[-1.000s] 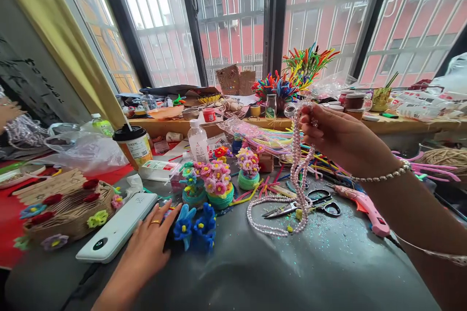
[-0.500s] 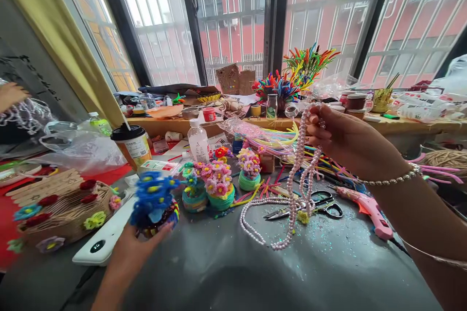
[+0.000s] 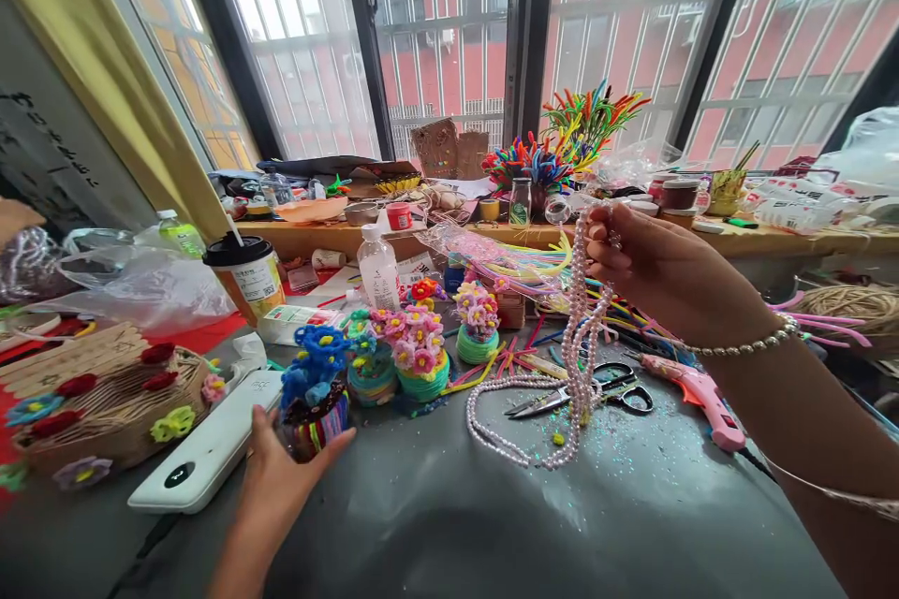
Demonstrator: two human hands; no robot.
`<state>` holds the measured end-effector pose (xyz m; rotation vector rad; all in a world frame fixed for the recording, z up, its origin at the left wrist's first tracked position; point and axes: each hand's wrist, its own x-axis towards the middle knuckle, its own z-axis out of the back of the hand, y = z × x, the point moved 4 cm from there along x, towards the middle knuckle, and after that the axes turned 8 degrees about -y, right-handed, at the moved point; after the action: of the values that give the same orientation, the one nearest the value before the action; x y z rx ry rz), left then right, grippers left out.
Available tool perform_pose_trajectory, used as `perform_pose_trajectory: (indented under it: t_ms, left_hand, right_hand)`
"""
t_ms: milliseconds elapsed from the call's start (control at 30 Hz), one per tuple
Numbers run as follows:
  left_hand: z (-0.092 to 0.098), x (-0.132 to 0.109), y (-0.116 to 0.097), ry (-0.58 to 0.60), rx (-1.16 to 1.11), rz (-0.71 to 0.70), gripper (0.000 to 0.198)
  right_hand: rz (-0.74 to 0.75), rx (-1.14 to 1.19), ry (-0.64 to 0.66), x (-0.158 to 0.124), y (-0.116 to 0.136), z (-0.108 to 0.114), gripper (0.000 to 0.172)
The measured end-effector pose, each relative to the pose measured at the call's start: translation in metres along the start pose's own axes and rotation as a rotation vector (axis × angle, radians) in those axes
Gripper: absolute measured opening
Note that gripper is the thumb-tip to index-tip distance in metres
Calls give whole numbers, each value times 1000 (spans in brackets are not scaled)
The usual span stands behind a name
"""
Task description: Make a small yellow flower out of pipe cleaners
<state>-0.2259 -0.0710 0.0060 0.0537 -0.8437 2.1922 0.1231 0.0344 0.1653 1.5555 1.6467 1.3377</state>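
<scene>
My left hand [image 3: 285,477] is wrapped low around a small striped flowerpot [image 3: 319,426] topped with blue fuzzy pipe-cleaner flowers; the pot is upright at table level. Raised at the right, my right hand [image 3: 636,253] pinches a string of pale pink pearl beads [image 3: 577,337]. The strands hang down, and their lower loop lies on the grey table [image 3: 421,533]. Scissors [image 3: 625,388] lie just behind the hanging beads. Beside the blue flowerpot stand a pot of pink flowers [image 3: 414,346] and another small flower pot [image 3: 478,323].
A pink glue gun [image 3: 702,393] lies at right, its cord trailing off. On the left are a white power bank [image 3: 203,449], a woven basket with flowers [image 3: 105,402] and a lidded drink cup [image 3: 245,276]. A clear bottle [image 3: 379,267] stands behind the pots. Glitter is scattered near the scissors.
My left hand has moved the blue flowerpot right and down, close to the other pots, and it now stands straighter. The beads in my right hand have swung slightly.
</scene>
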Motion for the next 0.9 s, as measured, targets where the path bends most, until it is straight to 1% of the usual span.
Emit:
perform_pose_trajectory:
  t_ms: [33,100,133,167,200,233,267,300,333,367,400,433,467,500,533,600,633,700,767,833,900]
  left_hand:
    - [10,-5,1,-22,33,9,106]
    - [33,-20,-5,-139,103,32,103]
    - [43,-29,-14,-185,103,25,94]
    - [50,-38,-28,-206,47,-12,80]
    - [50,-47,-47,-140,-56,-101,66]
    - [44,-57,-72,25,-196,-237,58]
    - [37,-67,-98,171,-354,-352,57]
    - [28,-78,-124,325,-501,-459,60]
    - [19,-86,-146,470,-611,-524,67]
    - [10,-92,-164,594,-689,-547,69]
    - [2,-95,-177,715,-741,-540,62]
    - [-5,-96,-186,855,-783,-518,49]
    - [-8,-95,-190,974,-814,-493,37]
    - [-8,-89,-191,1032,-856,-471,30]
    - [-5,-80,-189,1038,-914,-441,28]
    - [9,-53,-182,946,-1111,-342,26]
    - [19,-40,-179,888,-1262,-305,26]
    - [40,-18,-179,841,-1497,-307,27]
    - [59,-2,-184,802,-1644,-337,24]
    - [75,5,-193,839,-1753,-346,31]
    - [87,4,-203,947,-1794,-342,41]
  right_hand:
    - [23,-21,6,0,2,-3,16]
    - [72,-98,19,-2,5,-9,15]
    - [93,-154,25,-3,6,-12,15]
    - [116,-212,31,-5,6,-16,15]
    - [132,-268,40,-6,7,-20,15]
    - [144,-315,48,-8,7,-24,15]
    - [150,-352,57,-10,8,-28,16]
    - [153,-377,61,-13,9,-32,16]
    - [154,-396,60,-15,12,-35,16]
    - [156,-410,52,-17,15,-37,16]
    - [159,-421,42,-18,19,-38,15]
    - [171,-421,33,-20,24,-38,15]
    - [188,-411,29,-20,30,-36,14]
    - [207,-389,31,-21,36,-32,14]
    - [231,-354,35,-20,42,-28,13]
    - [231,-303,33,-17,50,-17,10]
    - [211,-311,30,-14,52,-11,10]
    - [202,-409,0,-10,55,-1,16]
    - [214,-572,-44,-8,59,7,24]
    - [171,-705,-50,-11,63,14,26]
    - [47,-748,-56,-17,71,23,31]
